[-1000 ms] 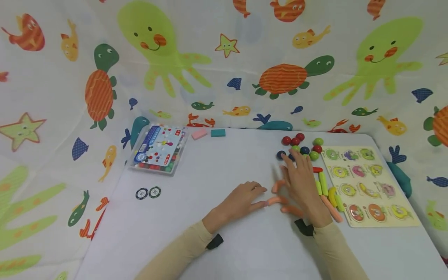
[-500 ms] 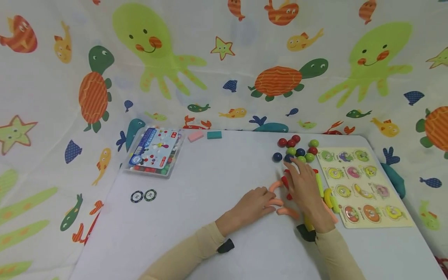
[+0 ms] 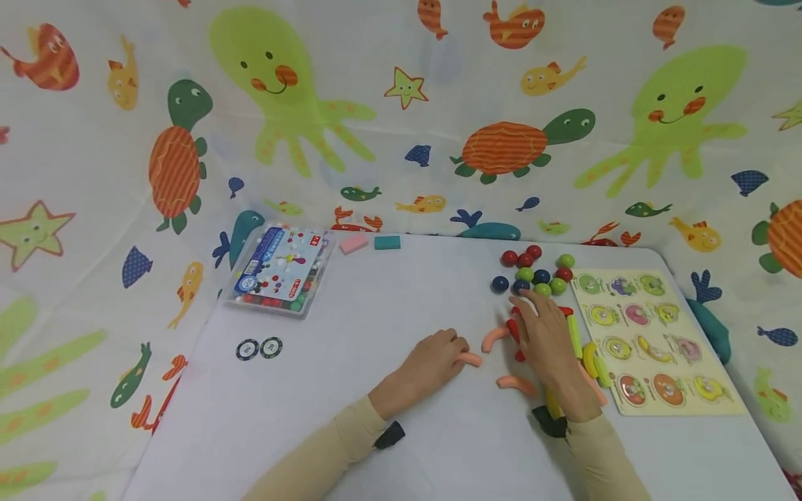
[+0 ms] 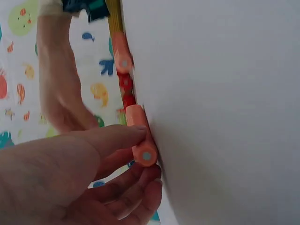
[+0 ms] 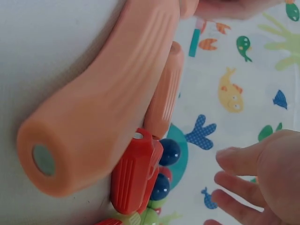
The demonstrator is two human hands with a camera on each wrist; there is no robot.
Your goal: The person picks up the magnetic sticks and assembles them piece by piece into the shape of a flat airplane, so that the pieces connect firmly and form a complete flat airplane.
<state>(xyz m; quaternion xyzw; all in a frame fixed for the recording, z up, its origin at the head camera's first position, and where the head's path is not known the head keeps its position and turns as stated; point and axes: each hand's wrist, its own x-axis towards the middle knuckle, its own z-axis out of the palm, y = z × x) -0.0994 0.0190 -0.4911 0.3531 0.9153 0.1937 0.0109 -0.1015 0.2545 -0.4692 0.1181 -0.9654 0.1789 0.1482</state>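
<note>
My left hand (image 3: 429,365) pinches a curved orange magnetic rod (image 3: 470,359) between thumb and fingers; the left wrist view shows the rod's grey end disc, low at the white table. Two other curved orange rods lie to its right, one farther back (image 3: 495,339) and one nearer (image 3: 516,384). My right hand (image 3: 546,341) hovers with loosely bent fingers over red rods (image 5: 131,178), and nothing shows between its fingers in the right wrist view. A yellow rod (image 3: 554,403) lies partly hidden beneath the right wrist.
Red, green and dark blue balls (image 3: 525,275) cluster behind the right hand. A wooden fruit puzzle board (image 3: 661,379) lies at right, beside yellow-green rods (image 3: 574,337). A clear box (image 3: 276,271), two chips (image 3: 260,348), and pink (image 3: 354,243) and teal blocks (image 3: 387,242) are at left and back.
My left hand reached right to the middle orange rod, took hold of it and drew it left. My right hand moved slightly nearer, with red rods now showing beneath it.
</note>
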